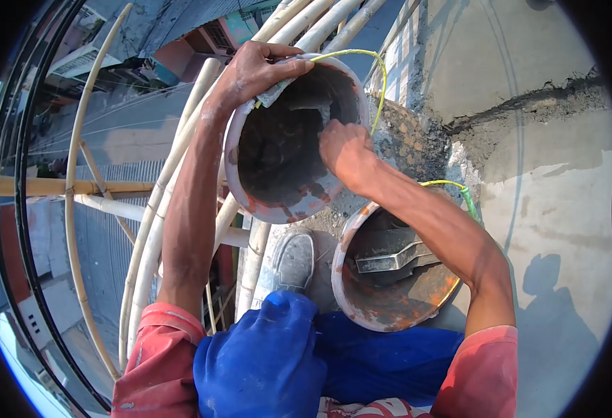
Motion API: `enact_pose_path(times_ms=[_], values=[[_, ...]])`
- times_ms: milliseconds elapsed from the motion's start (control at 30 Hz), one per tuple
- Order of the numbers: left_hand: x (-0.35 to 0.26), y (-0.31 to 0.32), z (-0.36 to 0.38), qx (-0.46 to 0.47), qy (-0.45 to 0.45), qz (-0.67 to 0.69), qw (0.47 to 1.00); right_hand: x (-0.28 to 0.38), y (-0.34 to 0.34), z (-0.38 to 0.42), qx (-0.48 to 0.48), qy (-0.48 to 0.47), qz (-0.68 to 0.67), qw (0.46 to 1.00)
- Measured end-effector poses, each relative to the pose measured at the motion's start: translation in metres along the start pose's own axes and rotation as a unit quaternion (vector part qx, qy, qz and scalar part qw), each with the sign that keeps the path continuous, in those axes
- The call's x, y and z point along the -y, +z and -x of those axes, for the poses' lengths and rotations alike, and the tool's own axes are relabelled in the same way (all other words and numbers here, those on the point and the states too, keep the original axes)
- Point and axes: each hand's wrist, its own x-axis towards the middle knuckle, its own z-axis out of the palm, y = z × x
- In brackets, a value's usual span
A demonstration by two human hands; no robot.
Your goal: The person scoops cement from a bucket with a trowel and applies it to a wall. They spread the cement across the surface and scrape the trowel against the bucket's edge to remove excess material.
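My left hand (pixel 261 73) is closed over the upper rim of a mortar-stained bucket (pixel 235 157), its fingers beside a grey, crusted piece (pixel 275 92). The bucket is tilted so its dark inside faces me, and a yellow cord handle (pixel 383 76) loops over its right side. Inside its mouth, my right hand (pixel 346 150) is clenched around a flat grey tool (pixel 313 106), mostly hidden by the fist and shadow. Below my right forearm rests a second bucket (pixel 341 279), with a metal tool (pixel 382 262) lying in it and a yellow-green cord (pixel 452 184) on its rim.
White bamboo poles (pixel 154 209) run along the left, over a drop to roofs and a street. Black cables (pixel 22 174) hang farther left. A grey concrete surface (pixel 543 188) with a rough crack spans the right. My dusty shoe (pixel 294 259) stands between the buckets.
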Motion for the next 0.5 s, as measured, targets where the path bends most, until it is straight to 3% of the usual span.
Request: enact_pose_path(times_ms=[133, 200, 367, 500], values=[[-0.022, 0.006, 0.007, -0.007, 0.017, -0.064, 0.998, 0.014, -0.01, -0.01, -0.007, 0.035, -0.002, 0.999], [-0.016, 0.01, 0.005, -0.003, 0.028, -0.053, 0.998, 0.014, 0.007, -0.024, 0.052, 0.064, -0.035, 0.996], [-0.013, 0.007, 0.004, -0.008, 0.026, -0.057, 0.998, 0.023, 0.033, -0.04, 0.094, 0.07, -0.061, 0.991], [-0.013, 0.008, 0.003, -0.012, 0.004, -0.013, 1.0, 0.024, 0.015, -0.039, 0.154, 0.077, -0.108, 0.979]])
